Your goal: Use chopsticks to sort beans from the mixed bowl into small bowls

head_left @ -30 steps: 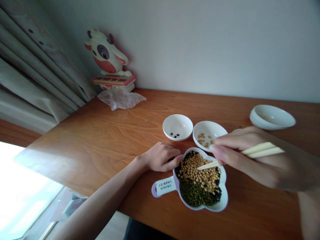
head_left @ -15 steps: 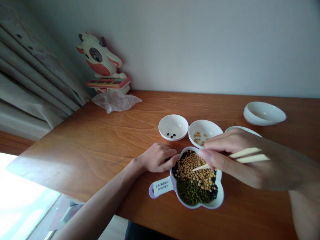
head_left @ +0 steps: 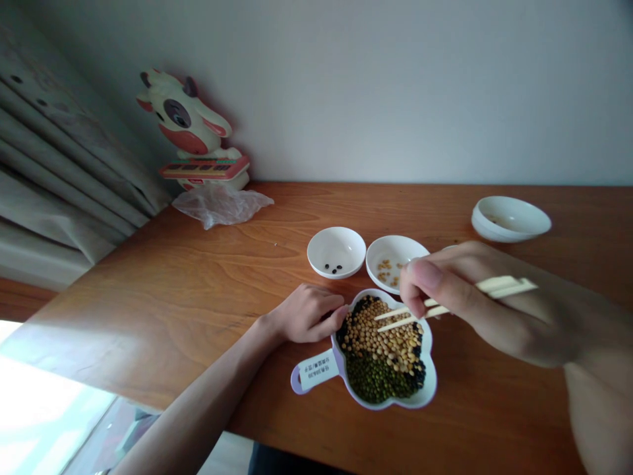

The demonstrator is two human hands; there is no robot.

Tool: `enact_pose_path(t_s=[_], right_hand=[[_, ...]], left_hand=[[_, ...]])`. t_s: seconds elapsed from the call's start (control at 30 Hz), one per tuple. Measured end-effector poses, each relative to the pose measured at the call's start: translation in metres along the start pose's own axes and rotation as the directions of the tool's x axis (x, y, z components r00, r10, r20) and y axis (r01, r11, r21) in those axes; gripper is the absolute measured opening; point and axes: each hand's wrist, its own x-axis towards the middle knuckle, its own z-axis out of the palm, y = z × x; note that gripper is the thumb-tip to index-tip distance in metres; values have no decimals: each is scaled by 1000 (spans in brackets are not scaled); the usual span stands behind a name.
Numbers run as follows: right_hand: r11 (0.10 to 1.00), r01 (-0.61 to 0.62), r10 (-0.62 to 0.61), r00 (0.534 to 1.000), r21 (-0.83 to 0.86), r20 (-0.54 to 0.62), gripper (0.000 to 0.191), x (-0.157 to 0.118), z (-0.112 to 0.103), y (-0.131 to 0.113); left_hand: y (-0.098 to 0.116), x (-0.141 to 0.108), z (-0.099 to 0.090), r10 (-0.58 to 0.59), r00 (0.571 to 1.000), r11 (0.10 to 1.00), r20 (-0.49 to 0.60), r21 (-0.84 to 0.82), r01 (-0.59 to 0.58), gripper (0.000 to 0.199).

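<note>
My right hand [head_left: 459,290] grips a pair of pale chopsticks [head_left: 440,307], whose tips are slightly apart over the yellow beans [head_left: 380,330]. These lie with green beans [head_left: 376,381] and black beans in a white, purple-edged dish [head_left: 426,396] with a labelled handle. My left hand [head_left: 309,313] rests on the table with curled fingers, touching the dish's upper left rim. Behind the dish, one white bowl [head_left: 336,247] holds a few black beans. Beside it, another bowl [head_left: 390,247] holds several yellow beans, partly covered by my right hand.
Further back on the right of the wooden table [head_left: 208,284] stands another white bowl [head_left: 512,218]. A bowl rim shows behind my right hand. A cow toy with a keyboard [head_left: 198,132] and a clear plastic bag [head_left: 222,204] sit at the back left, near a curtain [head_left: 64,178].
The chopstick tips have spread apart and shifted up and left over the yellow beans. My right hand has turned. The whole view has shifted slightly; my left hand stays at the dish.
</note>
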Motion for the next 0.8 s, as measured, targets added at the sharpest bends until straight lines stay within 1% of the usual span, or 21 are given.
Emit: enact_pose_path(t_s=[0.1, 0.27, 0.47, 0.8], right_hand=[[998, -22, 24, 999, -53, 33, 65, 5, 5, 1], [1000, 4, -3, 999, -19, 54, 64, 11, 9, 0], [999, 31, -30, 998, -18, 47, 64, 9, 7, -1], [1000, 12, -11, 998, -9, 67, 64, 11, 7, -2]], left_hand=[[0, 0, 0, 6, 1000, 1000, 1, -8, -6, 44], [-1, 0, 1, 10, 1000, 1000, 0, -3, -10, 44], [-2, -1, 2, 6, 1000, 1000, 6, 5, -6, 43], [2, 0, -1, -5, 1000, 1000, 11, 6, 5, 45]])
